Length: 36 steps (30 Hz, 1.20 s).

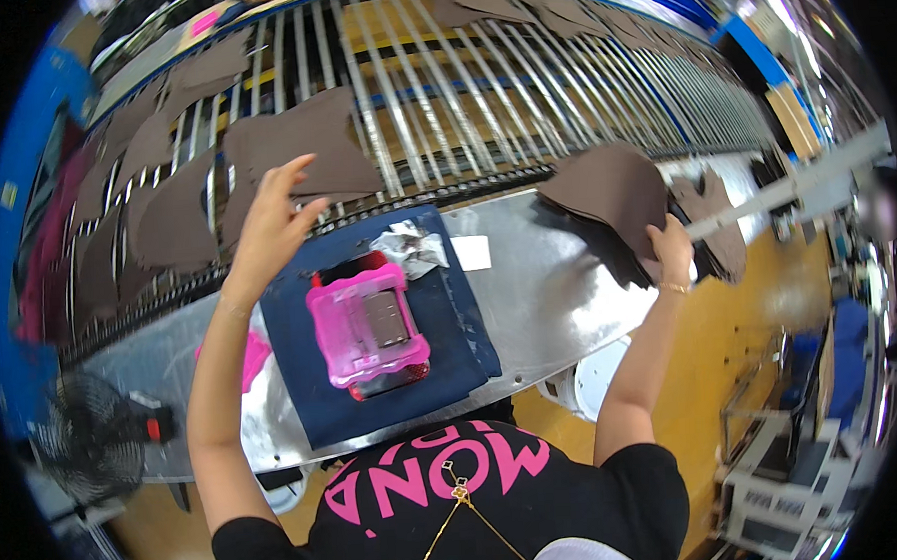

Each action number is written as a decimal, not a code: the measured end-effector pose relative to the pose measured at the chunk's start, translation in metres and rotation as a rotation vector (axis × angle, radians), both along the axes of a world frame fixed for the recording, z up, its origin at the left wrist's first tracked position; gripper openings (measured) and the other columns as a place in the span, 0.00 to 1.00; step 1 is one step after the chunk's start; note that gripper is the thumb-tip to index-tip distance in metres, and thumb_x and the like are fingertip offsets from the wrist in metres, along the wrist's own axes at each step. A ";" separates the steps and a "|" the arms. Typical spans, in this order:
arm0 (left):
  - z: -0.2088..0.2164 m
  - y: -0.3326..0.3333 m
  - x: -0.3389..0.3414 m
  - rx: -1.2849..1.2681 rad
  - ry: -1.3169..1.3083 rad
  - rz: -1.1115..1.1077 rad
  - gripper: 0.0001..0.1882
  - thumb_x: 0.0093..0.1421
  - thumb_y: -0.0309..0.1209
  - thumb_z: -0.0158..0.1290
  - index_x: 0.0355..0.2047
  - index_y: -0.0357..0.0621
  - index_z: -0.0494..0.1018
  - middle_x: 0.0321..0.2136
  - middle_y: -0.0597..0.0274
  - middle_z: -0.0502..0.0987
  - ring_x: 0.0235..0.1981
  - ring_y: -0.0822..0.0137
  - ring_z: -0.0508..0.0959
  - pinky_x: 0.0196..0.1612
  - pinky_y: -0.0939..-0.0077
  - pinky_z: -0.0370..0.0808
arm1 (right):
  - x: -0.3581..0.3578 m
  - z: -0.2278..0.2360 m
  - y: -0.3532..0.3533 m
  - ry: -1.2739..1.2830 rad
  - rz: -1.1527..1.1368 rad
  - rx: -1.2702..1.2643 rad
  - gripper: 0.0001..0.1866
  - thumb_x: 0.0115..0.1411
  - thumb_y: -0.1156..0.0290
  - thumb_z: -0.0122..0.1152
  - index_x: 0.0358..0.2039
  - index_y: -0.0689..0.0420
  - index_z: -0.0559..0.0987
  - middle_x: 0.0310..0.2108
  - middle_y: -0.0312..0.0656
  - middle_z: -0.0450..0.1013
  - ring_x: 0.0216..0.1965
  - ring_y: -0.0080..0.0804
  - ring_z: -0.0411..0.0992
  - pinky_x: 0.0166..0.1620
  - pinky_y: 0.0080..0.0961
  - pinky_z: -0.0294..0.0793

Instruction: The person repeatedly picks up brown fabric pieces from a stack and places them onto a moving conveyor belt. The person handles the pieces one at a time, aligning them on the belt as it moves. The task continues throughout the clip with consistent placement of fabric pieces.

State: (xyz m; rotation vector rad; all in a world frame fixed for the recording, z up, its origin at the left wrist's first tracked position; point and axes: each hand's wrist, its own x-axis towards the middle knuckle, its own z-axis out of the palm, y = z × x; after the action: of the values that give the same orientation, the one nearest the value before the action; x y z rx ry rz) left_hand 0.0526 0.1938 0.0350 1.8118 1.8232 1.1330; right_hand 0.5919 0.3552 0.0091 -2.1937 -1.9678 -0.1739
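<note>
My left hand (278, 219) is raised over the near edge of the roller rack, its fingers apart and nothing in them. Just beyond it, a large dark brown cut fabric piece (307, 136) lies on the rollers. On the right, my right hand (673, 252) grips the edge of a stack of brown fabric pieces (613, 198), which tilts over the metal table; its fingertips are partly hidden. Between my arms, a bright pink plastic tray (336, 330) with a grey-brown rectangular item (385, 318) in it sits on a dark blue cloth (319, 416).
Rows of metal rollers (412, 131) carry more brown pieces (176, 217) at left. Crumpled silvery wrapping (412, 250) and a white card (471, 252) lie near the tray. A black fan (85, 436) stands at lower left. A grey bar (795, 185) reaches in from the right.
</note>
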 end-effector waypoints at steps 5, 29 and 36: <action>0.020 -0.008 0.024 -0.084 0.024 -0.032 0.28 0.55 0.27 0.56 0.56 0.46 0.63 0.45 0.55 0.67 0.26 0.73 0.70 0.36 0.78 0.71 | -0.111 0.104 -0.047 0.252 0.150 0.075 0.17 0.65 0.63 0.47 0.49 0.60 0.72 0.22 0.53 0.72 0.13 0.35 0.72 0.16 0.27 0.69; 0.073 -0.193 -0.051 0.114 -0.392 0.353 0.11 0.59 0.26 0.54 0.41 0.34 0.73 0.25 0.60 0.78 0.24 0.71 0.80 0.25 0.83 0.76 | -0.297 0.030 -0.153 0.936 1.367 -0.072 0.10 0.45 0.77 0.65 0.32 0.57 0.80 0.30 0.34 0.78 0.27 0.25 0.73 0.50 0.35 0.64; 0.037 -0.168 -0.012 -0.229 -0.482 0.245 0.03 0.58 0.21 0.52 0.30 0.32 0.72 0.21 0.63 0.75 0.19 0.76 0.77 0.20 0.84 0.71 | -0.233 0.015 -0.134 0.753 1.238 -0.086 0.11 0.46 0.78 0.68 0.33 0.57 0.81 0.28 0.35 0.78 0.27 0.25 0.74 0.49 0.32 0.60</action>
State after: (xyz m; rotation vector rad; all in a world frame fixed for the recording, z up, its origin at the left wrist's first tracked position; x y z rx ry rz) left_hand 0.0402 0.0259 0.0725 1.0922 1.8137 1.2523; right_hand 0.3585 0.2211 0.0240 -0.5339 -2.3453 0.7695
